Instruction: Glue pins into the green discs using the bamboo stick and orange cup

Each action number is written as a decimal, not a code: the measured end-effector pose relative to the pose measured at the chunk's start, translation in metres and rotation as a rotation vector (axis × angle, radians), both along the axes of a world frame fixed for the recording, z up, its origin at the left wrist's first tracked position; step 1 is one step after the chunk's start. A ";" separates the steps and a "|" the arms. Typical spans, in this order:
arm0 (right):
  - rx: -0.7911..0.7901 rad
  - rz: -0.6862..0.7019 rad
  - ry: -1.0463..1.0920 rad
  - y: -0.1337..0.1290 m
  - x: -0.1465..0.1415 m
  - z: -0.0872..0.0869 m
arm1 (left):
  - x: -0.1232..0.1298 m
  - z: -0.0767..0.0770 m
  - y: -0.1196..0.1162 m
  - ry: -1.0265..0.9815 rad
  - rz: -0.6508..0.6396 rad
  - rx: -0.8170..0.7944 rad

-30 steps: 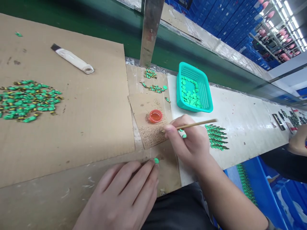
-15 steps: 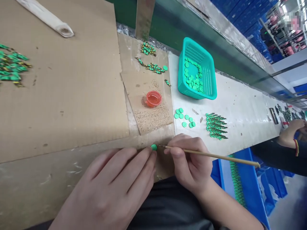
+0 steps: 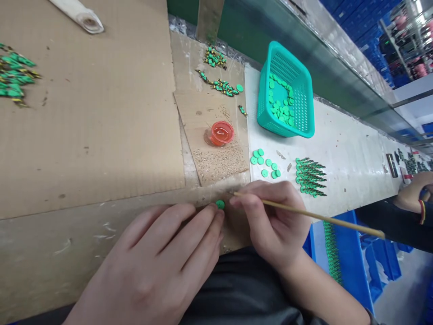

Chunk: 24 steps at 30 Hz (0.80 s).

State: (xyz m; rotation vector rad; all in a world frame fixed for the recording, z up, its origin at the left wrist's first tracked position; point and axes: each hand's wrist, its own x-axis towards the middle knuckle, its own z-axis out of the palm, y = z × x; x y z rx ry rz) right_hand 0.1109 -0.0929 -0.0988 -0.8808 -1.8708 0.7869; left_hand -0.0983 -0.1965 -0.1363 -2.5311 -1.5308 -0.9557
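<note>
Between the fingertips of my left hand (image 3: 162, 257) is a small green disc (image 3: 220, 204), held at the bench's near edge. My right hand (image 3: 274, 216) pinches a thin wooden stick (image 3: 324, 218); its tip is just to the right of the disc and apart from it. Beyond my hands, a small red cup (image 3: 222, 134) of clear reddish liquid stands on a speckled cardboard piece (image 3: 216, 164). Several loose green discs (image 3: 260, 160) lie right of the cardboard. Farther right, green discs with dark patterned pieces attached lie in a neat cluster (image 3: 310, 177).
A teal basket (image 3: 264, 117) with green discs stands at the back. Small green, black and yellow pieces (image 3: 223, 87) lie in piles, with more (image 3: 15, 74) at far left. A white roll (image 3: 84, 18) rests on cardboard. At far right is another person's arm (image 3: 411, 194); blue bins (image 3: 352, 253) stand below.
My right hand and the stick have moved slightly right, so the tip is farther from the disc. The left hand still holds the disc. The view has shifted a little.
</note>
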 end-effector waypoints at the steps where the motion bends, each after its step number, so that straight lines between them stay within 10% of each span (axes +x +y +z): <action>1: -0.065 -0.046 0.014 0.001 -0.003 0.001 | 0.000 0.000 0.000 -0.001 0.003 0.000; 7: -0.315 -0.141 0.109 0.004 -0.013 -0.003 | 0.001 0.000 -0.001 -0.009 -0.003 0.004; 24: -0.126 -0.062 -0.062 -0.005 0.009 0.002 | 0.001 -0.002 0.000 -0.002 -0.003 0.012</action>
